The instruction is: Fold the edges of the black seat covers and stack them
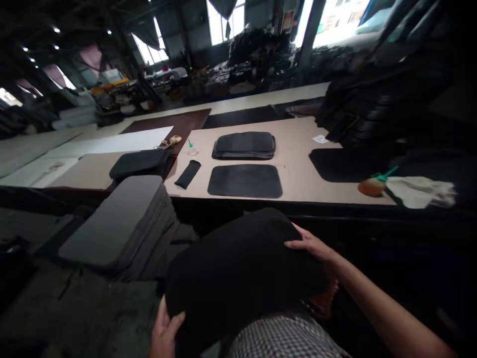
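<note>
While the left grip (165,325) clasps the black sheet (238,268), the right grip (312,244) pinches it too.

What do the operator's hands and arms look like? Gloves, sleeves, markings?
Left hand and right hand: both bare, no gloves, no rings visible. Right forearm is bare, with no sleeve, watch or markings visible. Left forearm is out of frame. Clothing at the body: small dark-and-light check.

Daylight is shining through the far windows (216,29), small lamps (56,30) are glowing high up, and the dark edges are looking blurry and stretched.
</note>
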Tool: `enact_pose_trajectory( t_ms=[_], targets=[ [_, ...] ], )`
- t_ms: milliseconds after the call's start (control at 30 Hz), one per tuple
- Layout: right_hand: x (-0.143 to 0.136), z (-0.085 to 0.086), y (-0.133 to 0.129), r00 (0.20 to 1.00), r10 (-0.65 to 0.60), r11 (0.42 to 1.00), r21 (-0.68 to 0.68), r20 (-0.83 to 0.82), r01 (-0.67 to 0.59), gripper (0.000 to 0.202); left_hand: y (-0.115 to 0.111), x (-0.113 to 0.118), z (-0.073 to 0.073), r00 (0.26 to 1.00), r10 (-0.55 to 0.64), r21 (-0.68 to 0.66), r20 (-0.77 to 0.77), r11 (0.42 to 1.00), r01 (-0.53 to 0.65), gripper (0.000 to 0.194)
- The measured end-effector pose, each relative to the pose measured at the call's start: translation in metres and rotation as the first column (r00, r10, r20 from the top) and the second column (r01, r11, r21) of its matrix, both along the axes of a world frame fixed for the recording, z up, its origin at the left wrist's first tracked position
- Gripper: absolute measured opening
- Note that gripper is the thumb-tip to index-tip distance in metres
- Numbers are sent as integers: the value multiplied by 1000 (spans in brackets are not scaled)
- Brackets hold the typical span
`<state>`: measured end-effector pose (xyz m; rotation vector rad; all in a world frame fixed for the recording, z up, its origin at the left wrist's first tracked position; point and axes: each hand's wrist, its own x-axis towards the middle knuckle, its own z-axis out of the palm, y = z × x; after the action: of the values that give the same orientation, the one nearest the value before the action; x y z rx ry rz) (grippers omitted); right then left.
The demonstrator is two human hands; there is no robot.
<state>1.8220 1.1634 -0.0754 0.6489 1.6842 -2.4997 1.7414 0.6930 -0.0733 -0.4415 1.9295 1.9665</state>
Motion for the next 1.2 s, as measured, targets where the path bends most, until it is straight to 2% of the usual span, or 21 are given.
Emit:
enact_pose_trajectory(
  t_ms=[133,233,333,433,533,600,700,800,900,1000,1100,1200],
  targets=[
    [-31,6,46,991,-117,993,2,69,117,81,70,-73,33,998,-69,75,-9,995,69,72],
    [-64,17,74,977,-191,981,30,92,189,74,111,-127,58,989,-142,64,-35,988,144,62],
    [-97,23,96,972,-203,979,57,121,198,70,136,-176,81,974,-203,11,-104,979,205,56],
    [-126,21,109,980,-168,986,4,103,169,73,145,-223,108,956,-248,-58,-156,969,241,56],
    [-160,19,109,989,-135,988,-68,63,139,79,145,-274,137,939,-278,-81,-204,960,267,57],
    [-192,22,102,991,-124,989,-74,46,127,82,142,-315,155,928,-291,-92,-232,957,277,58],
    [-255,35,84,994,-113,991,-66,11,114,83,132,-387,174,899,-317,-179,-301,945,273,58],
    [-327,53,62,993,-112,993,-50,-39,110,76,115,-464,186,865,-326,-225,-380,940,256,57],
    [-388,69,42,995,-84,996,-48,-60,81,70,90,-531,194,878,-342,-179,-336,938,296,54],
    [-429,78,24,1000,-22,999,-41,-8,22,66,64,-580,196,902,-367,-150,-226,928,340,49],
    [-451,81,10,997,-5,1000,-14,79,7,64,43,-613,189,923,-362,-140,-130,928,345,53],
    [-468,80,2,985,15,996,-85,174,0,67,35,-634,179,948,-318,-101,-4,943,316,64]
  ],
)
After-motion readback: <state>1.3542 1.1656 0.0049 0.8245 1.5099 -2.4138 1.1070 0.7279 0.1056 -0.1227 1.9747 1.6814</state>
